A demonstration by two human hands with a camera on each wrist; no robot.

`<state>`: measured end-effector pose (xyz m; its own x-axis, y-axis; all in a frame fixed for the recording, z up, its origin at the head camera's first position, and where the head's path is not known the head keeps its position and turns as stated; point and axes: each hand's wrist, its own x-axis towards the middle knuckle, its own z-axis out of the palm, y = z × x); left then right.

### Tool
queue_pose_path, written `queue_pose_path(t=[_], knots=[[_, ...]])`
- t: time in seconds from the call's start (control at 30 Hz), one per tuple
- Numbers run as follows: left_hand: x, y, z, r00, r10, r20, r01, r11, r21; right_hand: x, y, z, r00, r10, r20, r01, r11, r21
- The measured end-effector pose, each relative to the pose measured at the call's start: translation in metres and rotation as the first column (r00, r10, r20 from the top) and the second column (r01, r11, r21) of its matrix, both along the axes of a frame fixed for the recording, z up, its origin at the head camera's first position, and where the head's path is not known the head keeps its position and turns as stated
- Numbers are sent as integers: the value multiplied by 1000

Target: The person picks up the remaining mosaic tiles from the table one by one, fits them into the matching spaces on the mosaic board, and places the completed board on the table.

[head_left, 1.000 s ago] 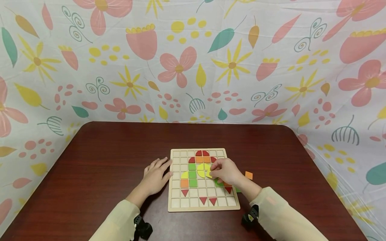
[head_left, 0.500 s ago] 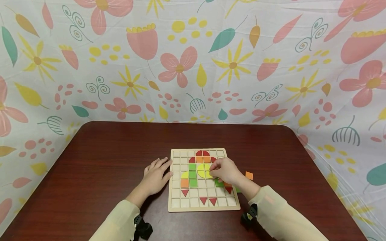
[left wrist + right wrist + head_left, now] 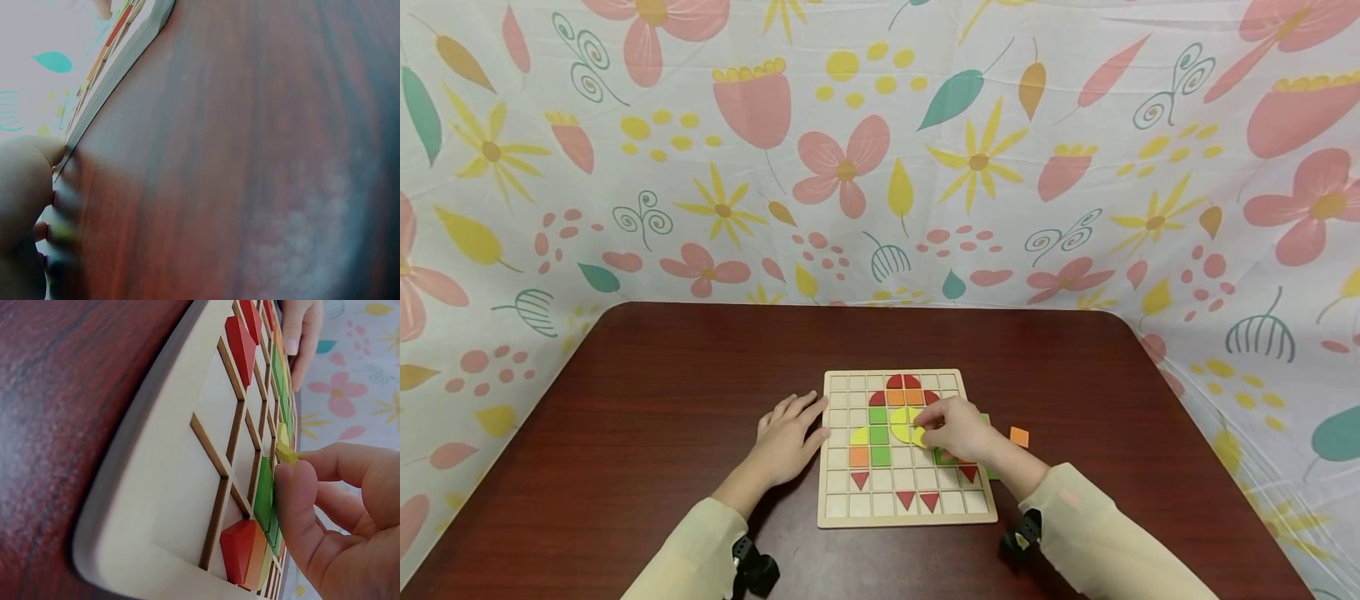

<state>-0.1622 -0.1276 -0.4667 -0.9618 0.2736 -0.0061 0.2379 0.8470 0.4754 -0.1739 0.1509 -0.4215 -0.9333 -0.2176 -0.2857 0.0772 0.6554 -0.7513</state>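
Note:
My right hand [image 3: 958,429] is over the wooden grid board [image 3: 842,521], thumb and forefinger pinching a yellow quarter-circle block [image 3: 285,453]. That block is tilted at its cell, at the lower right of a yellow circle [image 3: 902,422] made of such blocks. My left hand [image 3: 786,442] lies with fingers extended at the board's left edge, thumb against the rim in the left wrist view. Green squares [image 3: 878,435], orange squares [image 3: 904,397] and red rounded blocks [image 3: 902,382] fill other cells. My right hand hides part of the board's right side.
Red triangles [image 3: 906,500] sit in lower cells of the board. Off its right side, an orange square [image 3: 1018,437] lies on the dark wooden table [image 3: 700,358], and green blocks [image 3: 993,474] show partly behind the right wrist. A flowered cloth [image 3: 850,167] hangs behind the table.
My right hand has shifted slightly, its fingertips moving a little left over the yellow circle, and a bit of green now shows beyond the knuckles. The left hand has stayed still.

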Motion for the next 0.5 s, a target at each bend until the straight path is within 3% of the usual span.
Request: queue_pose_path(t=[0.3, 0.5], knots=[[0, 0, 0, 1000, 1, 1, -1, 1000, -1, -1, 1, 1, 998, -51, 42, 54, 996, -73], [0, 0, 0, 1000, 0, 0, 0, 1000, -2, 1, 2, 0, 993, -113, 23, 115, 987, -108]])
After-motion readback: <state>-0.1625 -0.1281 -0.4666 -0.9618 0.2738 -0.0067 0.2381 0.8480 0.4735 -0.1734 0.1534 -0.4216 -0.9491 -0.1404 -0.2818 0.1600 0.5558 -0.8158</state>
